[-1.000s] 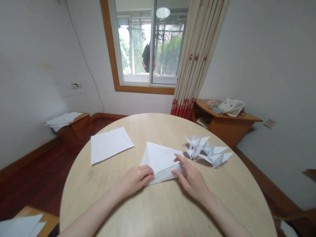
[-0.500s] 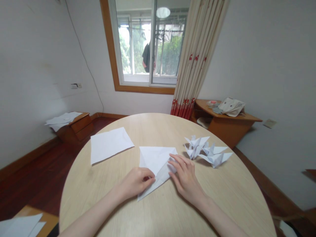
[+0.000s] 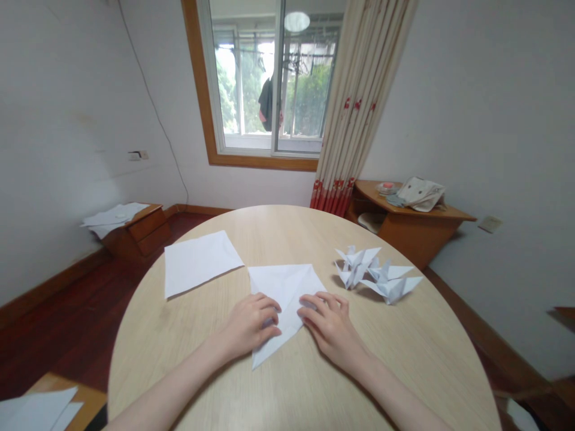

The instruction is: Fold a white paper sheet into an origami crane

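A white sheet of paper, folded into a kite-like shape with a point towards me, lies at the middle of the round table. My left hand has its curled fingers over the paper's left edge, the fingertips and thumb resting on its surface. On the right side, bent fingers of my right hand hold the paper's edge, the thumb low beside it. Both hands cover parts of the sheet. Crease lines run down its upper face towards the near point.
Several folded paper cranes stand together on the table's right. A flat stack of white paper lies at the left. Beyond the table are a wooden cabinet, a curtain and a low drawer unit bearing papers.
The folded paper has turned slightly, its upper edge shifting left. My left fingers have moved up onto the sheet, and my right hand has drawn lower and inward with its fingers more bent.
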{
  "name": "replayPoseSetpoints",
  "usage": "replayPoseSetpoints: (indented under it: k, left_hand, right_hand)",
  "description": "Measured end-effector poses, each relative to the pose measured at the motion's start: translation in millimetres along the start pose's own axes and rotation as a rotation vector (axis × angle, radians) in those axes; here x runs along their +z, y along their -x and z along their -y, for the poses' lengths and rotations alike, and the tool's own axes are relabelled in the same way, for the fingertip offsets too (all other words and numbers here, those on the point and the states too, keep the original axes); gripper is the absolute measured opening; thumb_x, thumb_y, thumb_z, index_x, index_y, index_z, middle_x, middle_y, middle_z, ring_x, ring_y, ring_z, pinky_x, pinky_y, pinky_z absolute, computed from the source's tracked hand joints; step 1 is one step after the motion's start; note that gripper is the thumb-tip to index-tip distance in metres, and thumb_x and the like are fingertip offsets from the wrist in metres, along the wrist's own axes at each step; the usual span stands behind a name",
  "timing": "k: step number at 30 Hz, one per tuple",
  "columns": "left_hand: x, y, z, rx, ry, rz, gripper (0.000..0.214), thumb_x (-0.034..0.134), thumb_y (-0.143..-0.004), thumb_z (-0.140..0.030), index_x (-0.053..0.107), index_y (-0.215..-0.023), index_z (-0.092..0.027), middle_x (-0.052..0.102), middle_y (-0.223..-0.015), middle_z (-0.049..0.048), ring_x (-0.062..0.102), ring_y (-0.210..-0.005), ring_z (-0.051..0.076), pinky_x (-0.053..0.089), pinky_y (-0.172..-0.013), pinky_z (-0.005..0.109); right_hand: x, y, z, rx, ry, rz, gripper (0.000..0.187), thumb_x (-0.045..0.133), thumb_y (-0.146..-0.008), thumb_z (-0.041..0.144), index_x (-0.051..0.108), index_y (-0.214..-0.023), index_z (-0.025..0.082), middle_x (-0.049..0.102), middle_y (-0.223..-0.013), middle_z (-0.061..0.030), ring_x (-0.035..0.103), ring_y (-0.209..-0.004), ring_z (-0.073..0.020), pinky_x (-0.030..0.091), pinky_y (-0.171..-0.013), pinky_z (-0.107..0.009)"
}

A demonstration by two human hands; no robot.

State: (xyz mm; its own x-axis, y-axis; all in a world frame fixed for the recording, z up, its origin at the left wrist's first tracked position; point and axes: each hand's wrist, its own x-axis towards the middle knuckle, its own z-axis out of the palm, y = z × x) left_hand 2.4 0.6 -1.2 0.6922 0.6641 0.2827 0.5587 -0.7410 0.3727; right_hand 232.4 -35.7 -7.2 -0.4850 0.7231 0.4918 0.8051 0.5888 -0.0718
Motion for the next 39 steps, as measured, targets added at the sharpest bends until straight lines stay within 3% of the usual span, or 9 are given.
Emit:
replayPoseSetpoints:
  k: [10,23,32,39]
  left_hand:
    - [-1.3,0.9,-1.8,-0.062,0.010,0.061,0.023,0.069,-0.082,-0.027,0.059,-0.102,-0.019,0.063,-0.119,0.0065,0.058,-0.110,0.024,0.042,-0.098,0.040]
    - [-5.7,2.5,-2.2,0.012,-0.011,0.055,0.026,0.063,-0.087,-0.032,0.063,-0.112,-0.023,0.062,-0.118,0.0064,0.057,-0.107,0.024,0.043,-0.094,0.038]
    - [-5.7,2.8,-5.2,0.088,-0.066,0.111,0.033,0.060,-0.089,-0.039,0.063,-0.121,-0.031,0.060,-0.120,0.0063,0.057,-0.100,0.023,0.044,-0.092,0.039]
    - [-0.3,4.5,-9.5,0.126,-0.022,0.128,0.032,0.053,-0.094,-0.029,0.059,-0.125,-0.031,0.053,-0.133,0.0069,0.052,-0.118,0.025,0.043,-0.099,0.041]
  right_hand:
    - [-0.2,-0.6,1.6,-0.015,-0.035,0.061,0.019,0.053,-0.089,0.012,0.062,-0.102,0.023,0.067,-0.112,-0.0041,0.052,-0.104,-0.0226,0.032,-0.086,-0.040]
    - [-2.4,-1.9,2.5,-0.001,-0.111,0.142,0.022,0.051,-0.092,0.016,0.064,-0.107,0.025,0.066,-0.118,-0.0053,0.052,-0.109,-0.0263,0.034,-0.089,-0.046]
    - [1.8,-1.8,-2.9,-0.007,-0.083,0.116,0.024,0.053,-0.091,0.017,0.065,-0.110,0.026,0.065,-0.121,-0.0051,0.052,-0.112,-0.0241,0.040,-0.090,-0.044]
    - [8.8,0.3,-9.1,0.008,-0.031,0.050,0.028,0.053,-0.091,0.018,0.061,-0.117,0.024,0.055,-0.134,-0.0092,0.048,-0.117,-0.0272,0.044,-0.091,-0.046]
